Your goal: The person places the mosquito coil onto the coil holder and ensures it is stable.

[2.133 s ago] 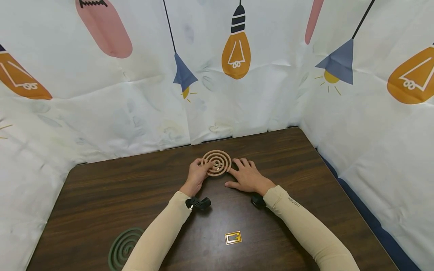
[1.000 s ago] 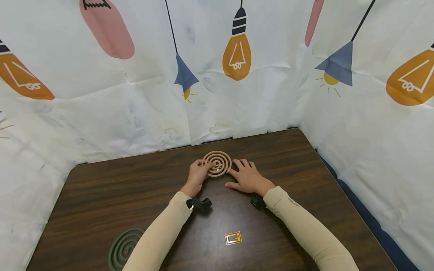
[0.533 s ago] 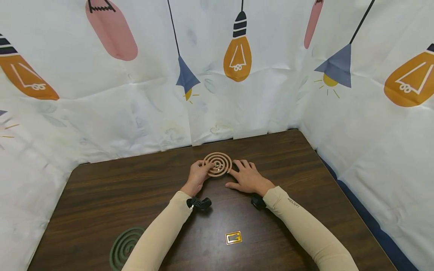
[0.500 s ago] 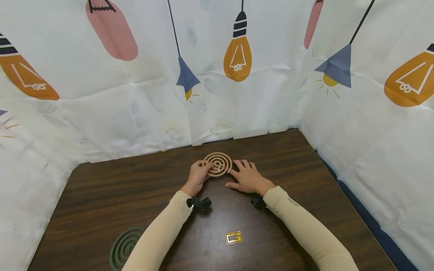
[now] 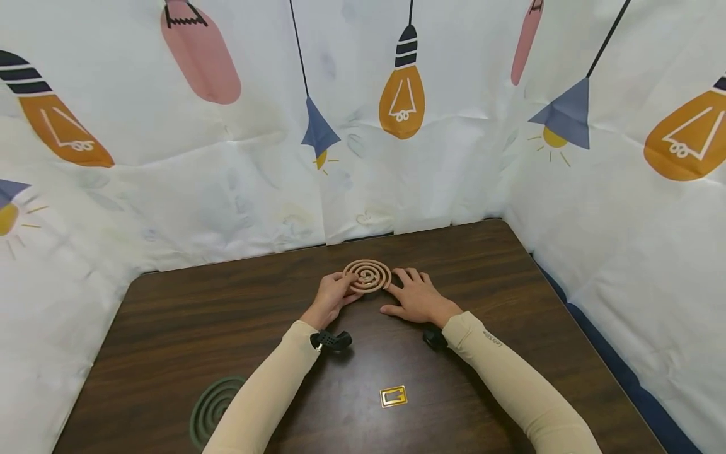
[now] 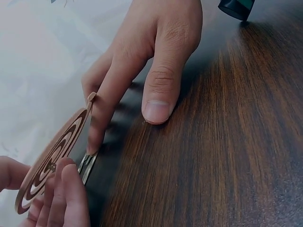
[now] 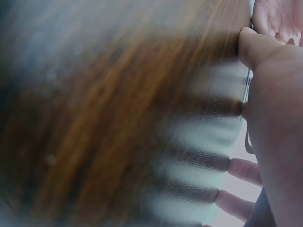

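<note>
A tan spiral mosquito coil [image 5: 368, 276] is held near the table's far edge. My left hand [image 5: 329, 299] pinches its left side, thumb on top and fingers beneath. In the left wrist view the coil [image 6: 53, 161] is tilted and stands off the table. My right hand [image 5: 421, 299] lies to the coil's right with fingers spread. Its index fingertip presses the end of a flat metal coil stand [image 6: 88, 168] on the table beneath the coil, mostly hidden in the head view. The coil's loose outer end is close to that finger.
A green mosquito coil [image 5: 208, 407] lies at the front left, partly behind the left sleeve [image 5: 266, 391]. A small gold-coloured metal stand [image 5: 394, 396] lies flat at the front middle of the dark wooden table [image 5: 170, 328]. Printed white cloth [image 5: 255, 189] hangs behind and beside the table.
The coil's tilt has altered: it looks flatter in the head view, and the left hand's lower fingers show more beneath it. The right hand stays put on the table. The head view shifts slightly.
</note>
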The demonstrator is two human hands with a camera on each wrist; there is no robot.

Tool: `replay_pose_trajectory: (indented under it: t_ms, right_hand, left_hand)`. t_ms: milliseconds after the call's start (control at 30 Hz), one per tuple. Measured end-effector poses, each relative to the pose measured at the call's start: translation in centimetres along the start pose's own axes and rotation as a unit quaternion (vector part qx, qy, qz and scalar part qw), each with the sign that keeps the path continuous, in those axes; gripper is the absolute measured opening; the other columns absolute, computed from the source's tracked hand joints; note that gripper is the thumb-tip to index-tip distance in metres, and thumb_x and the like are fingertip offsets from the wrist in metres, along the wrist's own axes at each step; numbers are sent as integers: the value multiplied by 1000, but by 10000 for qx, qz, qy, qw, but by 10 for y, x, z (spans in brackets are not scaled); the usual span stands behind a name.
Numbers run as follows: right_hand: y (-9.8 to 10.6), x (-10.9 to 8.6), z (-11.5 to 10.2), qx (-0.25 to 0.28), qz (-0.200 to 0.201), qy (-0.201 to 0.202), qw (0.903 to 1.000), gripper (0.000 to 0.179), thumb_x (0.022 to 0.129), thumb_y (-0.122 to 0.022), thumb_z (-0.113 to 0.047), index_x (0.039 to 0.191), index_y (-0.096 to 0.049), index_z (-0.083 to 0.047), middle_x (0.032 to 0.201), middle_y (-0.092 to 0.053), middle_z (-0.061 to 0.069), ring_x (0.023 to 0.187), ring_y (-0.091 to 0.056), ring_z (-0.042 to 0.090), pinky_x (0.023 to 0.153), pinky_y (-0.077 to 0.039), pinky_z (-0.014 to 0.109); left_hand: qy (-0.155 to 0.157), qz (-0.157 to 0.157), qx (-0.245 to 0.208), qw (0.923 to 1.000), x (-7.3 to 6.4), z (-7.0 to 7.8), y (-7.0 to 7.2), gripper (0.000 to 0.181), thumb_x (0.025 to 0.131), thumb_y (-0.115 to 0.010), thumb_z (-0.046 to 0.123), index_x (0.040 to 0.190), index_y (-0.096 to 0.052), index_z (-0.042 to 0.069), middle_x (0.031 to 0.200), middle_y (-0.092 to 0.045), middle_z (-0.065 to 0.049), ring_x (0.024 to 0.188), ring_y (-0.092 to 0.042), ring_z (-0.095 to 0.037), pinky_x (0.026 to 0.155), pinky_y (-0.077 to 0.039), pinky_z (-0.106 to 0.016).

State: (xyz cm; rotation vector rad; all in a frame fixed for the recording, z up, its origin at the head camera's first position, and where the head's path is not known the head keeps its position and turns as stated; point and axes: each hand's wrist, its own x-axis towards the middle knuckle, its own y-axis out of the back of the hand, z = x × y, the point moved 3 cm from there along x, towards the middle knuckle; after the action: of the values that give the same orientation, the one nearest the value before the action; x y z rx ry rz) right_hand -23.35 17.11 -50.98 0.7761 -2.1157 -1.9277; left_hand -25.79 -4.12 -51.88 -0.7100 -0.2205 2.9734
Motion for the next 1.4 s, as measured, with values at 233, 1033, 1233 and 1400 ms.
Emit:
replay_pose_trajectory:
  t_ms: [233, 1033, 1233, 1400]
  right_hand:
    - [-3, 0, -3, -24, -9, -9, 10000, 71, 100, -44, -71, 159, -41, -31, 169, -27, 14, 154, -29, 41, 121, -30, 66]
    - [0, -2, -4, -40, -8, -10, 10000, 70, 101, -45, -69, 159, -40, -30, 168, -28, 15, 154, -30, 42, 120, -31, 65]
    - [1, -6, -6, -31, -152, 7, 9999, 72, 101, -45, -69, 160, -40, -29, 169, -25, 16, 155, -28, 42, 121, -30, 66]
    - [2, -9, -8, -3, -181, 40, 9998, 71, 101, -45, -68, 160, -39, -29, 170, -24, 17, 156, -27, 43, 121, -30, 67]
  left_hand:
    - [78, -82, -64, 9999, -3, -3, 5, 39, 106, -57, 16, 138, -54, -6, 113, -64, -12, 88, -72, -11, 93, -63, -33]
    - [-7, -183, -125, 9998, -20, -1, 22, 36, 106, -55, 16, 135, -55, -6, 98, -70, -6, 84, -74, -11, 83, -64, -28]
    - [-69, -217, -103, 9997, -24, -1, 27, 36, 107, -55, 18, 135, -54, -6, 98, -69, -5, 85, -74, -11, 83, -64, -27]
    - [-60, -222, -135, 9996, -29, 1, 31, 37, 107, -54, 17, 137, -53, -5, 98, -68, -4, 85, -74, -11, 84, -64, -27]
